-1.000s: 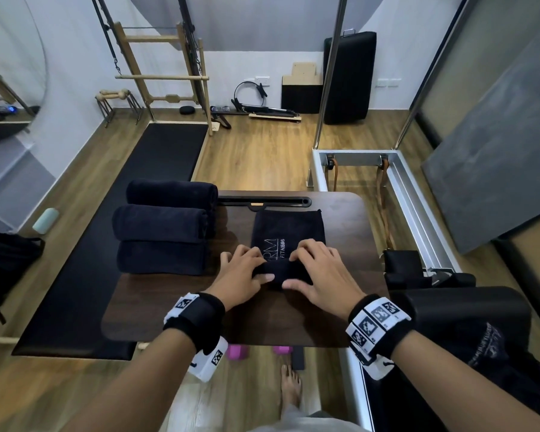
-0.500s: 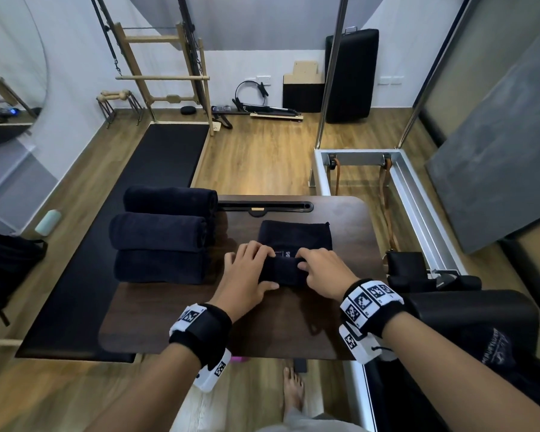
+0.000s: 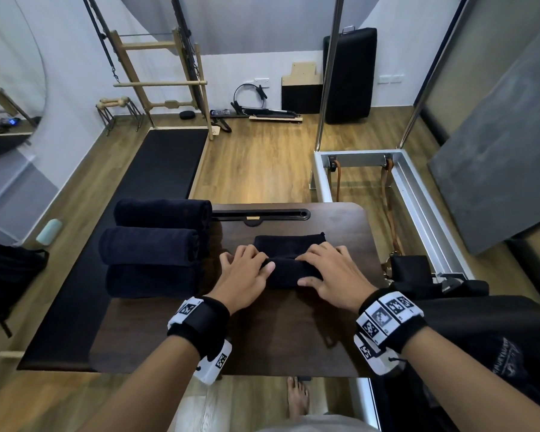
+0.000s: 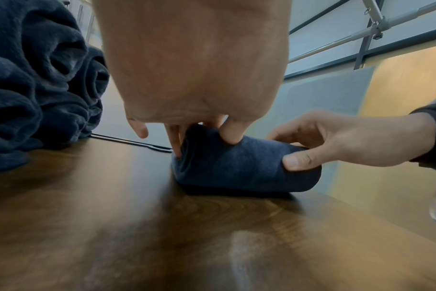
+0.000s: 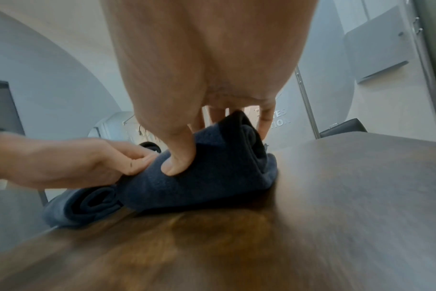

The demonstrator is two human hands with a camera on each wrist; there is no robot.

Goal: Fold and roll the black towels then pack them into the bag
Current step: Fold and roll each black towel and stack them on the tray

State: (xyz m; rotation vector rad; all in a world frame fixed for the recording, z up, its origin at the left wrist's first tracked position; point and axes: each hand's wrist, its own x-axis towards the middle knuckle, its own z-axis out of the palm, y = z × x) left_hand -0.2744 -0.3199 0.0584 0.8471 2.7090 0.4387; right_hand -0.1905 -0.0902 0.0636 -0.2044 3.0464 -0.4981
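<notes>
Both hands are working one black towel (image 3: 289,260) at the middle of the dark wood desk (image 3: 262,338). The near part of the towel is wound into a roll lying crosswise; the far part is still lying flat toward the desk's far edge.

Left hand (image 3: 242,280) is gripping the roll's left end: thumb pressing into the near side, fingers (image 4: 173,137) curling over the top & down the far side, per the left wrist view. Right hand (image 3: 334,279) is doing the same at the right end, thumb digging into the near face, fingers over the top. Right wrist view is showing the spiral of cloth layers at the roll's end (image 5: 249,141). Both hands are holding the towel, neither one spread flat.

3 rolled towels (image 3: 152,247) are lying side by side along the desk's left edge, each parallel to the one being rolled, running from the far left corner toward the middle of that edge, w/ the closest one just beside the left hand but apart from it. A black slot w/ a notch (image 3: 259,215) is running along the desk's far edge.

A black bag (image 3: 7,275) is sitting on the wood floor well to the left of the desk; can't tell if open. Black cloth w/ pale lettering (image 3: 496,347) is lying off the desk's right edge. A bare foot (image 3: 297,397) is showing below the desk's near edge.
</notes>
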